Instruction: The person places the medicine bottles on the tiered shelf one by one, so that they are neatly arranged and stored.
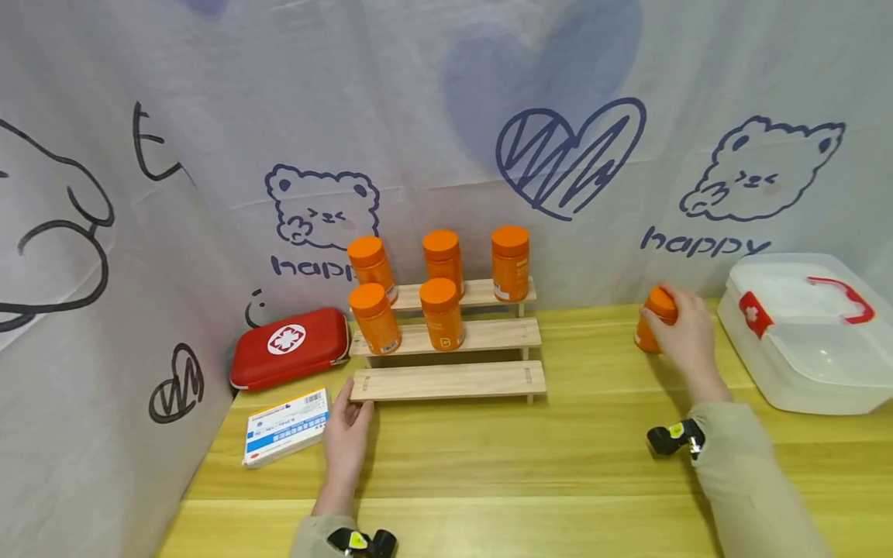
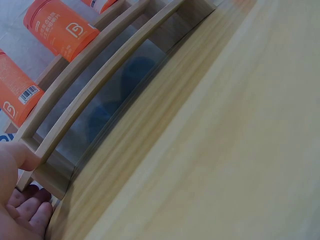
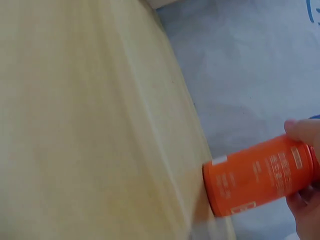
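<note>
An orange pill bottle [image 1: 648, 332] is in my right hand [image 1: 687, 333], which grips it near the lid, at the right of the head view. The right wrist view shows that bottle [image 3: 260, 175] close up, its base near the table. My left hand [image 1: 346, 434] holds the left end of the lowest step of a three-tier wooden rack [image 1: 449, 381], thumb on the near side. In the left wrist view its fingers [image 2: 32, 207] reach round the rack's end. Three orange bottles [image 1: 511, 263] stand on the top tier, two more [image 1: 443, 314] on the middle one.
Left of the rack lie a red first-aid case [image 1: 289, 349] and a white-and-blue medicine box [image 1: 287, 428]. A white plastic first-aid container [image 1: 809, 341] with a red latch stands beside my right hand. A printed cloth [image 1: 418, 116] hangs behind the wooden table [image 1: 488, 480].
</note>
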`<state>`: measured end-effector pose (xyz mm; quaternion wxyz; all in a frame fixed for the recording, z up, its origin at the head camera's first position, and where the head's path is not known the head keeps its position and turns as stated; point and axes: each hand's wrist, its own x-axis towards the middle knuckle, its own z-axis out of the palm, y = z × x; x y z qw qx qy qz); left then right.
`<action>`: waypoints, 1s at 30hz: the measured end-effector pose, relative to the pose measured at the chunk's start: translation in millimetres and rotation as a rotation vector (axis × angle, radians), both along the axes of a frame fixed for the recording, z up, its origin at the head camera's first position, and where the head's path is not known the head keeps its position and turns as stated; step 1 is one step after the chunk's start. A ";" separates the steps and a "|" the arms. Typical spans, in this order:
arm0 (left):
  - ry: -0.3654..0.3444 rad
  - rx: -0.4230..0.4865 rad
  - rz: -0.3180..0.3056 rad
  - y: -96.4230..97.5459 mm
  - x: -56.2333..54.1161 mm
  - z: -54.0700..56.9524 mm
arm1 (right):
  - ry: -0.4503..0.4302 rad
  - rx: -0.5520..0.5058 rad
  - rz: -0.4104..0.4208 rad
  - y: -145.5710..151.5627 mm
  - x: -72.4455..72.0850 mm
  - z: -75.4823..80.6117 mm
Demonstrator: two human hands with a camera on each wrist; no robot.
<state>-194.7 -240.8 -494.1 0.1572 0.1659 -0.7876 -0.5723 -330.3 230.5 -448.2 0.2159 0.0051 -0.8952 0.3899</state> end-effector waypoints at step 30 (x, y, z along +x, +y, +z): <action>0.013 0.005 -0.006 -0.6 0.0 -0.6 | 0.205 -0.205 0.461 -139.9 24.5 65.8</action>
